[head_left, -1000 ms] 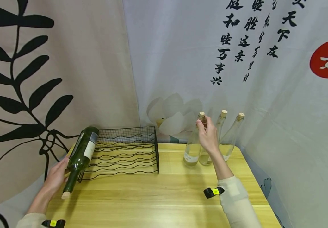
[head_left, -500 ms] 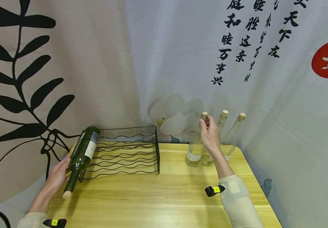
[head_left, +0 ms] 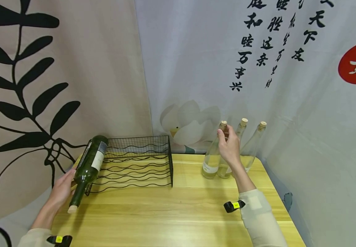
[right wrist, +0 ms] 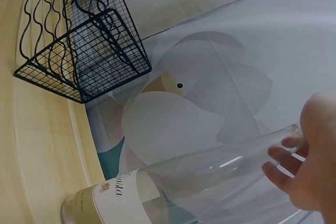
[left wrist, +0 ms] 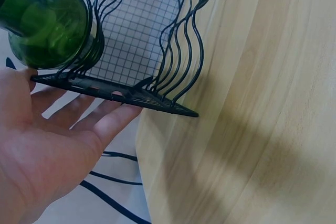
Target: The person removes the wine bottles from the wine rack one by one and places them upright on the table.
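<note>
A green corked wine bottle with a white label lies on the left end of the black wire wine rack, its neck toward me. My left hand is at the rack's left end. In the left wrist view its extended fingers touch the rack's side panel, under the green bottle. My right hand holds the neck of a clear corked glass bottle, which stands on the table at the right. The right wrist view shows the fingers curled at that neck and a cream label low on the bottle.
Two more clear corked bottles stand close behind and right of the held one, a middle bottle and a right bottle. The wooden table has a right edge beside them. A printed curtain hangs behind.
My right hand and the neck of the clear bottle have shifted slightly to the right, closer to the neighbouring bottle. The left hand, the rack and the green bottle look the same.
</note>
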### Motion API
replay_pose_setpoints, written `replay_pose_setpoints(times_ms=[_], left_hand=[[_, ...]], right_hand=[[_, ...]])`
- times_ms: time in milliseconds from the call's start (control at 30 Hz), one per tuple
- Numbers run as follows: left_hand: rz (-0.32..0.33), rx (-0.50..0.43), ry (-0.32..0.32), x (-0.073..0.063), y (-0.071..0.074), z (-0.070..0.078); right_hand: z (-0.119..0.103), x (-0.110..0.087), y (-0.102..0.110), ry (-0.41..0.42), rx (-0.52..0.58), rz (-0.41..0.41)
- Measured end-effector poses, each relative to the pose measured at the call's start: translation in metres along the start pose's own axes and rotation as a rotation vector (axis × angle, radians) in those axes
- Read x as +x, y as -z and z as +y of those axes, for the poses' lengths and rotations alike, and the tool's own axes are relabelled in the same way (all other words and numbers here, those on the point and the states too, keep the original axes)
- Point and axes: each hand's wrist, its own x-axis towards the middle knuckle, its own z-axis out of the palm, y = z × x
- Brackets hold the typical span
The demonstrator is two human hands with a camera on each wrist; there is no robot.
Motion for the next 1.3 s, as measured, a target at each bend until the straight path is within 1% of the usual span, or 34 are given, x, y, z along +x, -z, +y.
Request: replay_pose_setpoints(times_ms=[233,333,533,867,1067,1200,1300], left_hand=[[-0.008,-0.008,-0.013,0.0,-0.002,0.0],[0.0,-0.007,-0.032,0.0,-0.002,0.0],[0.006,-0.034,-0.069,0.0,-0.003,0.0],[0.004,-0.037,-0.054,0.0,-0.001,0.0],[-0.002,-0.046,-0.049,-0.002,-0.001,-0.002],[0.002,-0.054,-0.056,-0.002,-0.002,-0.002],[0.0,-0.064,-0.059,-0.001,-0.002,-0.003]], right_hand=[[0.0,-0.001,0.001,-0.005,0.004,0.004],[-0.001,-0.002,0.003,0.0,0.001,0.009],[0.0,-0.001,0.005,0.001,0.008,0.01],[-0.001,-0.005,0.011,-0.008,0.022,-0.049],[-0.002,-0.008,0.013,-0.005,0.003,-0.085],[-0.005,-0.012,0.014,0.003,-0.012,-0.075],[-0.01,-0.014,0.015,0.041,-0.013,-0.042]])
